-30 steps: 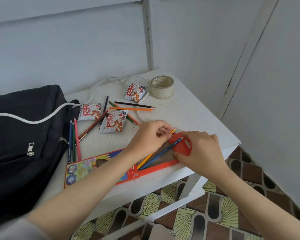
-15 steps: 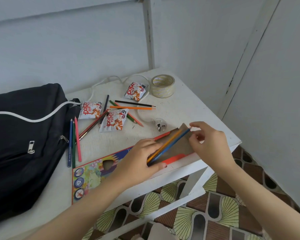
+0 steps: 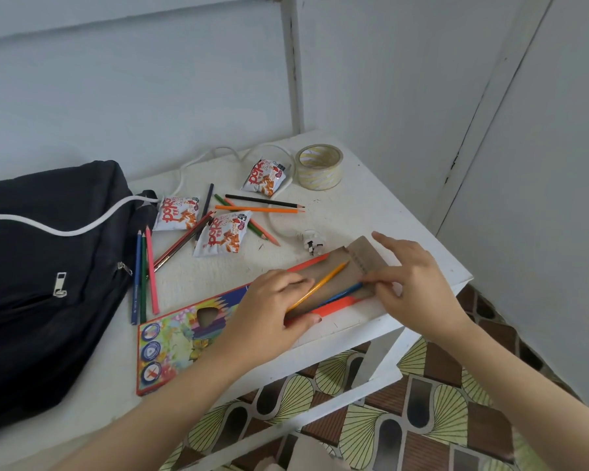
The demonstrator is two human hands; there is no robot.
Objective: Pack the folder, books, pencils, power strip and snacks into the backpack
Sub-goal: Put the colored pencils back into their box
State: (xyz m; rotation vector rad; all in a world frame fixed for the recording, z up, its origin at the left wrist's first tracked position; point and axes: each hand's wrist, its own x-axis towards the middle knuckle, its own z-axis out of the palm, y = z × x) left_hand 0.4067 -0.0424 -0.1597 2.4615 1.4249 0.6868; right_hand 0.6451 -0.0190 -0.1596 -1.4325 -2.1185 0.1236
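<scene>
Well forward on the worktop, a yellow pencil and a blue pencil lie side by side on the brown card at the opened right end of the box, both slanting up to the right. The box lies flat along the near edge, printed face up.

The left hand grips the box at its middle, fingers curled over the lower ends of the two pencils and thumb against the near orange edge. The right hand pinches the upper tip of the blue pencil between thumb and a finger, while its index finger points out straight above the card.

Farther back, loose pencils lie scattered among three snacks, and three more pencils lie parallel just beside the backpack. The dark backpack lies on the left of the worktop, its zipper pull showing.

A white cord loops over the back of the worktop and across the backpack, and its plug sits near the card's far corner. A roll of tape stands at the back right, touching the farthest snack. Patterned tiles cover the floor below.
</scene>
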